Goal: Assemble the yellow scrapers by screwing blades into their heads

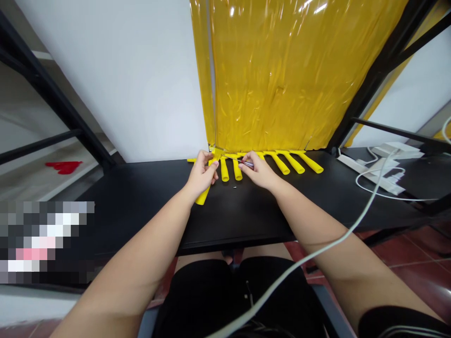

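My left hand is closed around a yellow plastic T-shaped piece, its tube-like handle slanting down toward me. A small screwdriver with a dark translucent handle is gripped in my right hand. Its thin shaft points left at the head of the held piece; I cannot tell whether the tip touches it. More yellow T-shaped pieces lie in a row behind and to the right of my hands, handles toward me. On the black tabletop between my wrists rests a tiny metal bit, perhaps a screw.
A yellow plastic curtain and a white panel rise behind the table. White power strips with cords lie at right. A pale cable crosses over my right arm. Black metal posts frame both sides.
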Tool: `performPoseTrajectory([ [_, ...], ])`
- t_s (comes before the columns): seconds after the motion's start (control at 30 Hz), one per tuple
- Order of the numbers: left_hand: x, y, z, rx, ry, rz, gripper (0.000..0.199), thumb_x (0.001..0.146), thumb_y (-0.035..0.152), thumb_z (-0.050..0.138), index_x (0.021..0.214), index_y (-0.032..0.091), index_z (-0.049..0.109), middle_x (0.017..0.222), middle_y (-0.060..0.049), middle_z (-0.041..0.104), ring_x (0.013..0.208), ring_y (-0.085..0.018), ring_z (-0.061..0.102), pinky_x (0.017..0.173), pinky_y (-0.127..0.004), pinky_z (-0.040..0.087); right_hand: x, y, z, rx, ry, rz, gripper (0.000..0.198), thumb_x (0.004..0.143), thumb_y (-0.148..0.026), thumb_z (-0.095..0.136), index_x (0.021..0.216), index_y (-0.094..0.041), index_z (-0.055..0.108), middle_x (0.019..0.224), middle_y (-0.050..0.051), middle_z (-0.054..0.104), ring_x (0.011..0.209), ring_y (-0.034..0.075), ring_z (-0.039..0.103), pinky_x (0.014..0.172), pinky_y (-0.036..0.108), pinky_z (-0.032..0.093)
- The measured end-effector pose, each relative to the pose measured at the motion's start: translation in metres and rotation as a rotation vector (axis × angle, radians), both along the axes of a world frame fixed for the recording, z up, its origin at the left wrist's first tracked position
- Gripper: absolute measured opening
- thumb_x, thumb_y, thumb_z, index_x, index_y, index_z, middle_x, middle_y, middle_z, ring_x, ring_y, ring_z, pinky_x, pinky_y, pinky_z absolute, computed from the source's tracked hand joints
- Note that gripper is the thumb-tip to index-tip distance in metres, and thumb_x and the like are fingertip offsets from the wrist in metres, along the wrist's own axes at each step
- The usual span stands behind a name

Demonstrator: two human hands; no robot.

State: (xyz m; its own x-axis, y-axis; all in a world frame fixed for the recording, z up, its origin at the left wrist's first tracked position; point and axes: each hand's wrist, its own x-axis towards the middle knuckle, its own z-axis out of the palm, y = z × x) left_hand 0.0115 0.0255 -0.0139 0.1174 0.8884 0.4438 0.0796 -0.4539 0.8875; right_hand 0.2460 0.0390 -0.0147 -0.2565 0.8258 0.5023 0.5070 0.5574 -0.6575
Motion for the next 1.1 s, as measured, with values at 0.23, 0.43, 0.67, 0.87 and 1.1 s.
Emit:
performPoseTrajectory([
  [0.23, -0.005, -0.005, -0.003, 0.040, 0.061, 0.011, 0.025, 0.097, 0.038, 0.063, 0.106, 0.027, 0.042, 0.105, -0.004, 0.067, 0.048, -0.007, 0.057, 0.041, -0.021, 0.039, -0.006, -0.003, 0.004, -0.203, 0.187, 0.056, 0.045, 0.095, -0.057, 0.058, 0.069, -0.022, 0.049, 0.058, -0.002, 0.043, 0.055, 0.014, 0.038, 0.054, 0.028, 0.031],
  [0.43, -0.007, -0.010, -0.002, 0.075, 0.132, -0.006, 0.026, 0.098, 0.039, 0.062, 0.113, 0.027, 0.046, 0.069, 0.005, 0.060, 0.045, -0.010, 0.051, 0.047, -0.021, 0.038, 0.001, -0.003, 0.009, -0.840, 0.581, 0.385, 0.046, 0.091, -0.054, 0.067, 0.069, -0.023, 0.041, 0.054, -0.011, 0.022, 0.048, 0.007, 0.012, 0.043, 0.021, 0.015],
  [0.67, -0.006, -0.005, -0.001, 0.059, 0.069, -0.065, 0.026, 0.098, 0.037, 0.062, 0.105, 0.026, 0.040, 0.089, 0.000, 0.065, 0.044, -0.007, 0.053, 0.040, -0.020, 0.036, -0.004, -0.003, 0.002, -0.658, 0.375, 0.325, 0.016, 0.094, -0.030, 0.058, 0.083, -0.019, 0.061, 0.061, -0.002, 0.052, 0.053, 0.012, 0.047, 0.054, 0.026, 0.046],
  [0.87, -0.010, -0.005, 0.007, -0.031, -0.141, -0.090, 0.036, 0.091, 0.038, 0.069, 0.102, 0.026, 0.037, 0.092, 0.003, 0.061, 0.047, -0.008, 0.058, 0.038, -0.019, 0.040, -0.001, -0.005, -0.005, -0.334, -0.153, 0.329, 0.007, 0.087, -0.020, 0.062, 0.092, -0.018, 0.068, 0.078, 0.000, 0.067, 0.066, 0.013, 0.055, 0.066, 0.026, 0.045],
  [1.1, -0.012, -0.005, 0.008, -0.170, -0.244, -0.139, 0.040, 0.087, 0.034, 0.072, 0.103, 0.026, 0.036, 0.079, 0.007, 0.060, 0.045, -0.009, 0.058, 0.039, -0.018, 0.039, -0.016, -0.014, -0.006, -0.089, -0.517, 0.252, 0.010, 0.086, -0.014, 0.067, 0.091, -0.017, 0.075, 0.086, 0.005, 0.074, 0.074, 0.016, 0.063, 0.072, 0.028, 0.044],
])
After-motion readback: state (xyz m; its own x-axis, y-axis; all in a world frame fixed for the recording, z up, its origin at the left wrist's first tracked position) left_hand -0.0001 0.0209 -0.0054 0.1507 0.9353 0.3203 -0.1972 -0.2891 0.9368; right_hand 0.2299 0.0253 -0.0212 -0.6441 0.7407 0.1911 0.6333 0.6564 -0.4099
